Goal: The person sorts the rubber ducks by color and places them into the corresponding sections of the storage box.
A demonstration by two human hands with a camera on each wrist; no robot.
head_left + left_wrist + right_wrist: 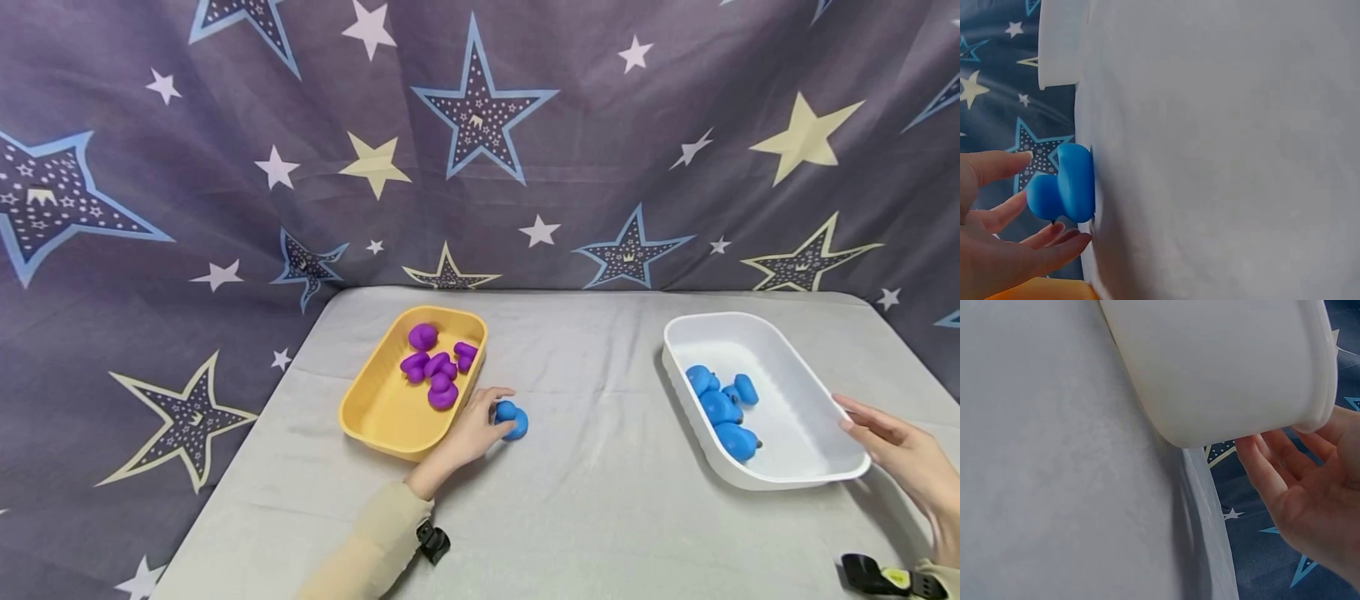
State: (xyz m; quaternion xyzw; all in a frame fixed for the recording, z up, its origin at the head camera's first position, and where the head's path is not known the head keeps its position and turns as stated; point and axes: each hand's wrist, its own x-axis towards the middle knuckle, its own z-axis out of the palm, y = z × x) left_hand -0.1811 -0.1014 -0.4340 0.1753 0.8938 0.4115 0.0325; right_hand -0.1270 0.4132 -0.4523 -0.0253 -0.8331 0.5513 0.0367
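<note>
A blue toy duck (514,422) rests on the grey cloth right of the yellow tray. Around it my left hand (471,427) spreads its fingers; in the left wrist view the thumb stands apart from the duck (1075,184), and some fingertips lie close beside it. Whether they touch it I cannot tell. On the right, my right hand (903,454) rests its fairly straight fingers against the rim and outer wall of the white tray (813,479). Several blue toy ducks (720,408) lie along that tray's left side. The yellow tray (375,425) holds several purple toy ducks (442,390).
Grey cloth (600,517) covers the table between and in front of the two trays. Behind and to the left hangs a dark curtain (525,208) with stars. The yellow tray's right wall stands close beside my left hand.
</note>
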